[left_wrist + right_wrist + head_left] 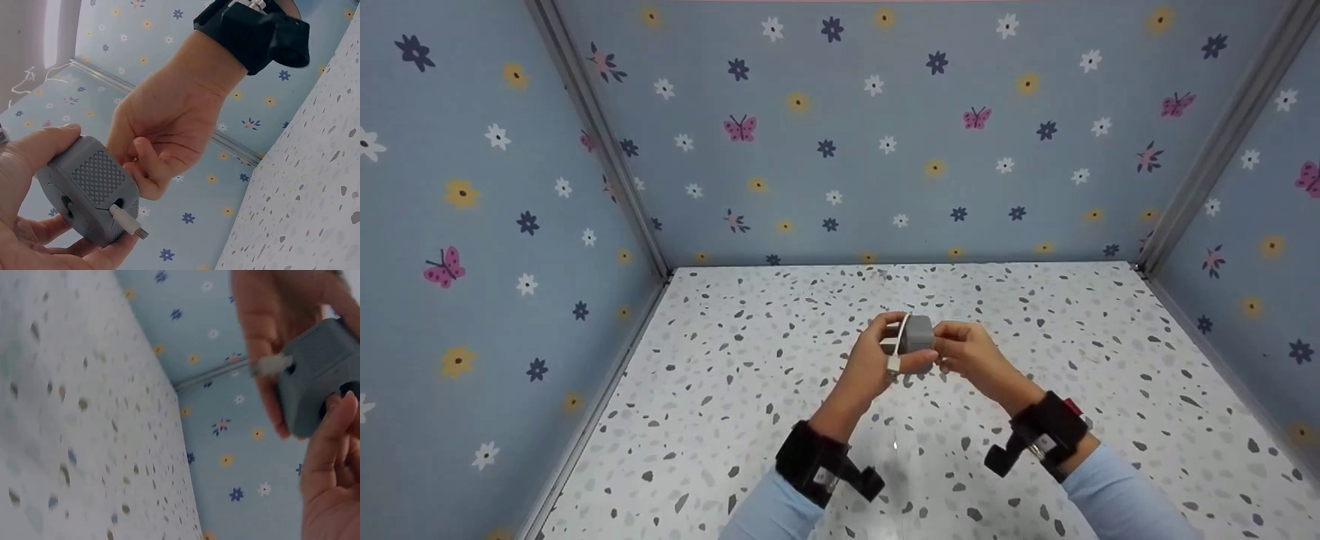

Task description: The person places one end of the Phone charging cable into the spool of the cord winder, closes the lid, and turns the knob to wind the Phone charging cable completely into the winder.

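Observation:
My left hand [877, 360] grips a grey cable winder [919, 334], a chunky faceted case, with thumb and fingers spread round its sides. In the left wrist view, the grey case [93, 185] shows a diamond-textured panel and a round recess in its face. A white cable plug [129, 222] sticks out of a hole near that panel. My right hand [971, 356] is at the case's other side, fingers curled. The right wrist view shows right-hand fingertips [340, 408] at the round opening in the case's face, pinching there; part of this contact is hidden.
Below the hands lies a white speckled tabletop [720, 420]. Blue flowered panels [840, 150] enclose it at the back and both sides, joined by grey metal corner posts [600, 135]. Black wrist cameras [814, 465] are strapped to both wrists.

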`<state>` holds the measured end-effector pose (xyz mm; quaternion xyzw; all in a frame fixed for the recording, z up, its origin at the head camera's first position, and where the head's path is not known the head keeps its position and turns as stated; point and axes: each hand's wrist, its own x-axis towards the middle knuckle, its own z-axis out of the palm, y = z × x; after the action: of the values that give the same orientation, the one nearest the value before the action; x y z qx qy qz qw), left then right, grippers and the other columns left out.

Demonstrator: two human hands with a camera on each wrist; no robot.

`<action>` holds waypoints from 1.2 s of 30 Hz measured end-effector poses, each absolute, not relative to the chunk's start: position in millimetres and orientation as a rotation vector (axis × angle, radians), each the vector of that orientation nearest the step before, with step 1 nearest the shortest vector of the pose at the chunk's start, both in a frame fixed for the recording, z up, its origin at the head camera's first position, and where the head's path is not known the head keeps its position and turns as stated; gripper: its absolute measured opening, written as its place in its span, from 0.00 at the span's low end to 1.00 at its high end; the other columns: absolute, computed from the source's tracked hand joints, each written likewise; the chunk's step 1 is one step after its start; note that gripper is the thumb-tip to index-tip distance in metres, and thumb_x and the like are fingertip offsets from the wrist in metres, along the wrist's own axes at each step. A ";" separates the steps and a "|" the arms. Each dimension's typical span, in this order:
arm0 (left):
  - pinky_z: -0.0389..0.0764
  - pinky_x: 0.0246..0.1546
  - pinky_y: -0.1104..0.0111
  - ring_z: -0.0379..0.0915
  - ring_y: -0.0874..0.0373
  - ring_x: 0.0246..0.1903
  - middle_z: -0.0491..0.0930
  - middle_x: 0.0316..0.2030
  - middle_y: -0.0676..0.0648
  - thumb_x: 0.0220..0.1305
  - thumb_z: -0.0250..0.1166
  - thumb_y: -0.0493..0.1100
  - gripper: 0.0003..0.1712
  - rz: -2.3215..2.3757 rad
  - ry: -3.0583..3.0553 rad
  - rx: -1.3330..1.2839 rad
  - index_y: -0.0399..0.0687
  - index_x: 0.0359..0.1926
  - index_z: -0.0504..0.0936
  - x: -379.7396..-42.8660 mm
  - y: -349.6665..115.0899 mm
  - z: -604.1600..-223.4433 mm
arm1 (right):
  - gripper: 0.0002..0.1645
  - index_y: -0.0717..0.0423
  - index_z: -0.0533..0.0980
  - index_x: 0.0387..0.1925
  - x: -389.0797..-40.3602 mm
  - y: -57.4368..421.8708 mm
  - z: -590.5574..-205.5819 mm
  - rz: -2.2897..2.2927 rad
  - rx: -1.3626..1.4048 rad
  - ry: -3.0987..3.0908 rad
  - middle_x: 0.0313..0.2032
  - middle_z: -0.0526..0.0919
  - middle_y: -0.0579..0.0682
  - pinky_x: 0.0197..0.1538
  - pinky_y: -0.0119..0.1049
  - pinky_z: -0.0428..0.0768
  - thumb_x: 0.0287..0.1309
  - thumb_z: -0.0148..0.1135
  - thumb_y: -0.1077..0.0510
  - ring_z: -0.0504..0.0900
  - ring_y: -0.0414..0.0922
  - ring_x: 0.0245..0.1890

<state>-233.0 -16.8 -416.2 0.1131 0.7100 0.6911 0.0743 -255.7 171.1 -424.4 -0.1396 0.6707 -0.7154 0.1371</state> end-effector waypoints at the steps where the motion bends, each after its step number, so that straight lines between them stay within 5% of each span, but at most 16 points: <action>1: 0.80 0.47 0.62 0.73 0.49 0.55 0.71 0.60 0.41 0.50 0.76 0.48 0.42 2.068 2.136 0.341 0.50 0.66 0.68 -232.9 -16.9 -416.3 | 0.06 0.58 0.74 0.32 -254.2 169.6 -422.8 -2.109 -0.289 1.808 0.24 0.76 0.45 0.26 0.24 0.75 0.66 0.53 0.65 0.74 0.35 0.22; 5: 0.80 0.48 0.62 0.72 0.49 0.57 0.70 0.60 0.42 0.50 0.77 0.48 0.42 2.045 2.151 0.365 0.52 0.65 0.68 -231.3 -17.5 -415.5 | 0.07 0.60 0.73 0.35 -249.1 165.7 -416.8 -2.214 -0.017 1.467 0.25 0.75 0.48 0.25 0.19 0.75 0.67 0.48 0.68 0.75 0.34 0.21; 11: 0.79 0.50 0.62 0.72 0.49 0.57 0.70 0.61 0.42 0.52 0.75 0.48 0.42 2.057 2.146 0.380 0.50 0.67 0.66 -231.0 -19.4 -413.7 | 0.07 0.57 0.79 0.41 -244.6 167.8 -418.8 -2.200 -0.191 1.655 0.31 0.81 0.47 0.31 0.21 0.78 0.68 0.53 0.64 0.78 0.34 0.26; 15: 0.77 0.53 0.60 0.70 0.47 0.60 0.69 0.61 0.41 0.54 0.73 0.50 0.42 2.057 2.154 0.368 0.48 0.68 0.65 -233.0 -20.8 -413.5 | 0.07 0.57 0.81 0.42 -245.4 173.9 -427.7 -2.060 -0.690 2.145 0.36 0.83 0.42 0.30 0.25 0.78 0.64 0.59 0.64 0.78 0.35 0.29; 21: 0.76 0.55 0.59 0.68 0.48 0.60 0.70 0.61 0.41 0.57 0.71 0.50 0.39 2.035 2.174 0.406 0.46 0.67 0.66 -232.7 -21.7 -413.4 | 0.03 0.59 0.84 0.33 -256.8 178.1 -436.5 -1.465 -1.957 3.075 0.37 0.82 0.52 0.33 0.30 0.78 0.59 0.65 0.64 0.79 0.45 0.33; 24: 0.77 0.53 0.61 0.69 0.50 0.57 0.71 0.59 0.42 0.57 0.71 0.51 0.37 2.038 2.179 0.418 0.46 0.65 0.68 -232.8 -20.5 -413.9 | 0.07 0.59 0.85 0.30 -263.6 179.5 -437.4 -1.298 -2.273 3.181 0.36 0.84 0.52 0.37 0.33 0.80 0.61 0.63 0.62 0.80 0.47 0.35; 28: 0.77 0.52 0.62 0.70 0.52 0.55 0.72 0.58 0.43 0.57 0.71 0.52 0.37 2.049 2.192 0.441 0.46 0.64 0.69 -232.1 -19.7 -415.4 | 0.06 0.59 0.84 0.31 -268.2 181.4 -441.7 -1.347 -2.166 3.150 0.36 0.85 0.51 0.38 0.30 0.80 0.61 0.64 0.61 0.81 0.45 0.34; 36: 0.79 0.50 0.60 0.72 0.51 0.54 0.70 0.57 0.43 0.55 0.73 0.51 0.38 2.125 2.029 0.400 0.53 0.65 0.68 -230.0 -20.5 -417.9 | 0.06 0.59 0.78 0.34 -248.4 165.9 -442.7 -1.841 -1.135 2.829 0.27 0.77 0.50 0.15 0.31 0.74 0.60 0.60 0.71 0.73 0.40 0.18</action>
<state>-230.0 -20.5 -417.9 0.1342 0.6817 0.7138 0.0880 -248.4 165.9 -442.7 -0.3118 0.7770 -0.5057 -0.2082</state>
